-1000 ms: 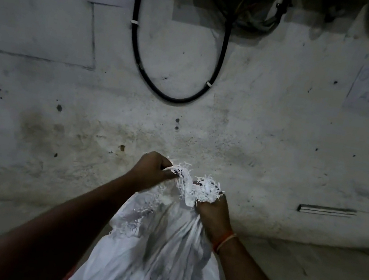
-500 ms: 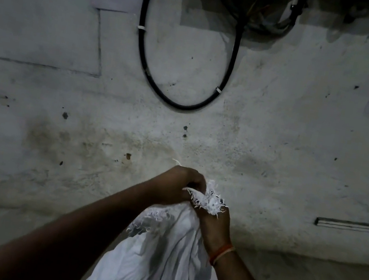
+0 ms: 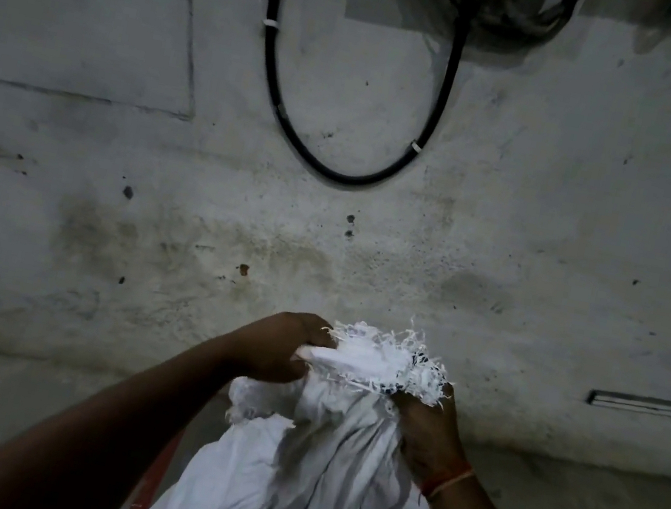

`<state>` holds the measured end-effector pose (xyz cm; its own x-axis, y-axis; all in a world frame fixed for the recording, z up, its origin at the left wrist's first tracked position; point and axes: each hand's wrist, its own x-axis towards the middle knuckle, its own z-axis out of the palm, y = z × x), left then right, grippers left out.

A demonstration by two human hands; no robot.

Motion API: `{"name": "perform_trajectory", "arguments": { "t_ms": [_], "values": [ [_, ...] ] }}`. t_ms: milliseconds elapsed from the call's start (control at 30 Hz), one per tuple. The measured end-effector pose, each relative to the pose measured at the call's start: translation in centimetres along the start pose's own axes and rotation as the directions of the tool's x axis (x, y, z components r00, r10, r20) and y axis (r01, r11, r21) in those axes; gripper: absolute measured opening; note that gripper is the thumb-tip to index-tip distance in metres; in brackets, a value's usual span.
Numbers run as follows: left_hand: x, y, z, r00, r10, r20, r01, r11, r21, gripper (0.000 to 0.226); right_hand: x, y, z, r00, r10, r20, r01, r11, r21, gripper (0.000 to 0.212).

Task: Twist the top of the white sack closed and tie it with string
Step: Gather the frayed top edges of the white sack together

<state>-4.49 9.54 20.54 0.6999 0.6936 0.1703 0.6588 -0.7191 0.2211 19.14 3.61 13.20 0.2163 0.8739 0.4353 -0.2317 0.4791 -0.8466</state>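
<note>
- Left hand [image 3: 281,350]: clenched on gathered top of white sack [image 3: 304,473].
- Right hand [image 3: 424,438]: grips sack neck just below frayed edge [image 3: 388,353].
- Sack body hangs beneath both hands, between forearms.

A single head-worn wide-angle camera is looking forward and down from close above the person's forearms, taking in the left hand [image 3: 285,351] and right hand [image 3: 428,432] near the lower centre. It is facing a stained wall [image 3: 505,248] bearing a looped black cable [image 3: 339,172], with the floor [image 3: 573,498] showing below.
</note>
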Motion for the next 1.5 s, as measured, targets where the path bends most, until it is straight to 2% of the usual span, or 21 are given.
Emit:
{"name": "perform_trajectory", "arguments": {
  "t_ms": [100, 233, 300, 433, 467, 533, 567, 600, 667, 700, 767, 833, 900, 967, 1067, 1133, 1167, 1233, 1300, 1400, 1500],
  "values": [
    [-1.1, -0.3, 1.0, 0.991, -0.079, 0.105, 0.076, 0.997, 0.032, 0.049, -0.1, 0.8, -0.7, 0.998, 0.038, -0.056, -0.035, 0.999, 0.038, 0.033],
    [-2.4, -0.3, 3.5, 0.976, -0.072, 0.207, 0.074, 0.997, -0.001, 0.043, -0.4, 1.5, -0.8, 0.996, 0.080, -0.029, -0.077, 0.994, 0.079, 0.034],
    [-2.4, -0.7, 4.2, 0.980, -0.131, 0.147, 0.127, 0.991, 0.032, 0.034, -0.7, 1.4, -0.5, 0.996, 0.091, -0.010, -0.090, 0.991, 0.104, 0.033],
    [-2.7, -2.8, 4.6, 0.939, -0.342, 0.028, 0.340, 0.939, 0.045, 0.040, -1.7, 0.5, -1.0, 0.994, 0.103, -0.024, -0.101, 0.992, 0.081, 0.033],
    [-2.9, -3.2, 4.6, 0.917, -0.399, -0.002, 0.399, 0.916, 0.036, 0.040, -1.8, -0.1, -1.2, 0.988, 0.153, -0.027, -0.152, 0.987, 0.048, 0.040],
    [-3.5, -4.0, 4.5, 0.865, -0.496, -0.081, 0.497, 0.868, -0.004, 0.034, -2.1, -0.7, -1.9, 0.945, 0.325, -0.029, -0.326, 0.945, -0.037, 0.098],
    [-3.8, -4.1, 4.4, 0.838, -0.531, -0.122, 0.534, 0.846, -0.015, 0.030, -2.2, -0.9, -2.2, 0.922, 0.385, -0.027, -0.386, 0.921, -0.054, 0.110],
    [-4.2, -4.3, 4.2, 0.815, -0.562, -0.144, 0.563, 0.826, -0.033, 0.026, -2.2, -0.9, -2.3, 0.943, 0.333, 0.012, -0.332, 0.942, -0.047, 0.095],
    [-4.6, -5.2, 4.1, 0.787, -0.595, -0.161, 0.585, 0.803, -0.110, 0.025, -2.3, -1.1, -2.0, 0.984, 0.175, 0.003, -0.175, 0.984, -0.019, 0.033],
    [-4.8, -5.3, 3.9, 0.776, -0.606, -0.174, 0.586, 0.795, -0.153, 0.027, -2.3, -0.8, -2.0, 0.988, 0.146, -0.049, -0.147, 0.989, -0.018, 0.034],
    [-5.2, -5.4, 3.4, 0.774, -0.614, -0.154, 0.572, 0.783, -0.244, 0.031, -2.5, -0.6, -1.9, 0.990, 0.140, -0.014, -0.139, 0.989, 0.041, 0.036],
    [-5.4, -5.8, 3.0, 0.824, -0.555, -0.110, 0.505, 0.810, -0.299, 0.040, -2.7, -1.0, -1.7, 0.984, 0.179, 0.021, -0.180, 0.980, 0.086, 0.031],
    [-5.5, -5.4, 2.6, 0.872, -0.490, -0.022, 0.462, 0.836, -0.295, 0.043, -2.8, -1.2, -1.7, 0.978, 0.195, 0.069, -0.199, 0.978, 0.068, 0.056],
    [-5.2, -4.8, 2.4, 0.915, -0.402, 0.048, 0.404, 0.903, -0.145, 0.038, -2.9, -1.0, -1.6, 0.974, 0.215, 0.065, -0.219, 0.974, 0.065, 0.067],
    [-3.9, -1.7, 1.6, 0.979, -0.191, -0.077, 0.182, 0.977, -0.112, 0.031, -3.1, -1.6, -1.6, 0.962, 0.268, 0.049, -0.269, 0.963, 0.000, 0.044],
    [-2.7, 0.8, 1.2, 0.983, 0.023, -0.180, -0.050, 0.988, -0.146, 0.035, -3.6, -2.2, -1.5, 0.925, 0.375, 0.065, -0.374, 0.927, -0.033, 0.045],
    [-2.2, 1.8, 1.0, 0.980, 0.105, -0.170, -0.136, 0.974, -0.182, 0.042, -3.8, -2.6, -1.3, 0.914, 0.398, 0.072, -0.395, 0.917, -0.056, 0.046],
    [-1.4, 3.7, 0.7, 0.979, 0.199, -0.052, -0.206, 0.938, -0.278, 0.051, -3.5, -3.1, -1.2, 0.969, 0.230, 0.092, -0.215, 0.965, -0.151, 0.036],
    [-0.4, 4.7, 0.9, 0.960, 0.279, 0.041, -0.267, 0.946, -0.184, 0.041, -3.4, -3.5, -1.0, 0.984, 0.165, 0.068, -0.148, 0.966, -0.211, 0.021],
    [0.6, 5.5, 1.6, 0.958, 0.266, 0.105, -0.256, 0.962, -0.096, 0.038, -3.5, -4.3, -1.3, 0.976, 0.167, 0.140, -0.136, 0.968, -0.210, 0.028],
    [0.8, 4.8, 1.6, 0.984, 0.157, 0.078, -0.155, 0.987, -0.032, 0.033, -3.6, -4.3, -2.0, 0.974, 0.212, 0.081, -0.188, 0.954, -0.233, 0.023]
  ]
}}
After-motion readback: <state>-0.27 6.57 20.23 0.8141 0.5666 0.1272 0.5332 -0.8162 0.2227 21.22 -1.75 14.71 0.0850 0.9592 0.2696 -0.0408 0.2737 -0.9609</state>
